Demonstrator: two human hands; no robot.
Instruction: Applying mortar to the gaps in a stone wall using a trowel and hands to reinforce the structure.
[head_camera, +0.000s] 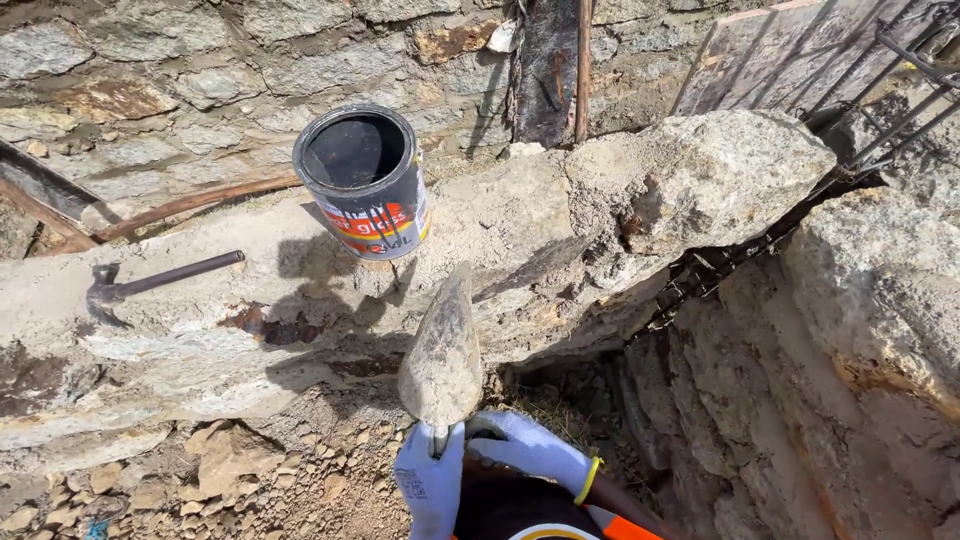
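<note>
— Trowel (442, 352) position: where is it found?

— It is seen at the lower middle of the frame, held just above the gloved hands, its mortar-caked blade lying against the edge of the rough stone wall (250, 300).

— How is its long axis laid?

— The axis is run from the neck at the bottom, near the gloves, up and slightly to the right, so that the tip is pointed toward the paint can (365, 182) in the upper middle of the frame. Can and tip are kept apart by a stretch of sandy mortar.

— By which hand is it gripped?

— The neck of the blade is pinched at its base by the left hand (432, 480), fingers closed around it. The right hand (530, 450) is curled just beside it, touching or nearly touching the same neck; whether anything is truly clasped by it cannot be told. Both hands are equally close to the blade's heel, the left a shade nearer.

— What else is noted?

— A hammer (150, 280) is laid on the stone at the left of the frame, well apart from the hands, handle pointing right. Loose rubble (230, 470) is spread at lower left, and rusted steel bars (890, 100) are seen at upper right.
</note>
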